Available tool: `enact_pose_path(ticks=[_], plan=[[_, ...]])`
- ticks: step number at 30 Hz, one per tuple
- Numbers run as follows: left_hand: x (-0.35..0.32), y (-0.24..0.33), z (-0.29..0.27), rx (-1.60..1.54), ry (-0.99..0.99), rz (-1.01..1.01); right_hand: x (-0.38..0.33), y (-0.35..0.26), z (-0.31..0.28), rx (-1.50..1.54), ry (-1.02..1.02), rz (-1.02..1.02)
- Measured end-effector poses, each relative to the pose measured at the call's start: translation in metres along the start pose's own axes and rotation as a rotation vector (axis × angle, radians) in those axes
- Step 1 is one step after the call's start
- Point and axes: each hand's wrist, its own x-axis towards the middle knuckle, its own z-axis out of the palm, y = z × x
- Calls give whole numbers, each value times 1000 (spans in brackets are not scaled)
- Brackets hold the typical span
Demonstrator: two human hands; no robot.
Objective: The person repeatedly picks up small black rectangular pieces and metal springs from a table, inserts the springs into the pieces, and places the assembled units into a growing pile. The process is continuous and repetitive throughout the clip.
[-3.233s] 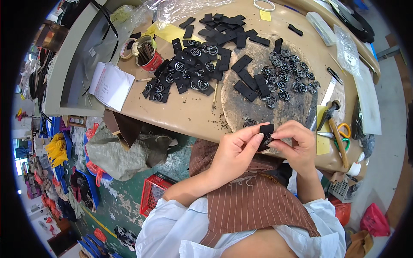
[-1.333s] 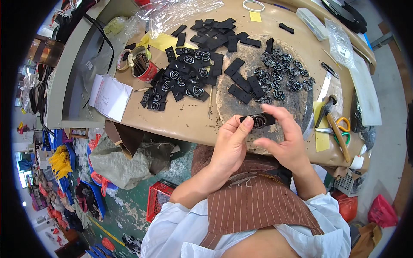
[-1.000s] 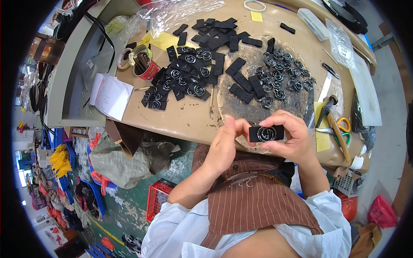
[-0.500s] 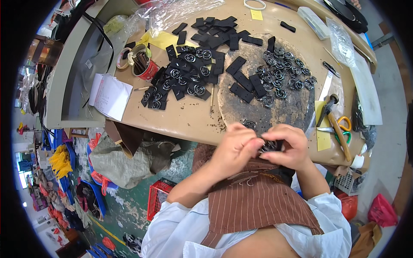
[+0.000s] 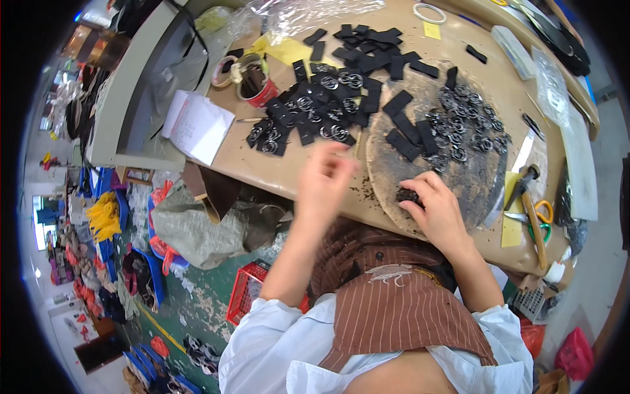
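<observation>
My left hand (image 5: 325,180) is blurred over the table's front edge, just below a pile of black strips fitted with shiny metal buckles (image 5: 305,108). Whether its curled fingers hold anything cannot be made out. At the near part of a round, worn board (image 5: 453,197), my right hand (image 5: 433,203) pinches a dark metal buckle (image 5: 407,195) between thumb and fingers. Farther back on the board lies a heap of loose dark metal buckles (image 5: 462,115). Several plain black strips (image 5: 410,128) lie beside that heap, and more black strips (image 5: 367,49) are piled behind.
A red tin (image 5: 260,92) of dark sticks stands near an open notebook (image 5: 199,125) at left. Right of the board are a hammer (image 5: 528,190), scissors (image 5: 541,213) and yellow paper (image 5: 510,223). Clear plastic bags (image 5: 308,16) lie at the back.
My hands, together before on a buckle with a black strip, have parted. The left has swung toward the fitted strips; the right has moved onto a buckle at the board's near part. The view has shifted.
</observation>
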Motion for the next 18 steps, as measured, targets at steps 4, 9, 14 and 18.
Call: enact_pose_path(ticks=[4, 9, 14, 18], plan=[[-33, 4, 37, 50, -331, -73, 3, -3, -5, 194, -8, 56], [-35, 13, 46, -73, -412, -31, -10, 2, -10, 413, 86, 99], [-45, 23, 45, -40, -367, 138, -20, 3, -17, 863, 112, 301], [-47, 29, 48, -145, -322, 84, -19, -3, -19, 944, 136, 331]])
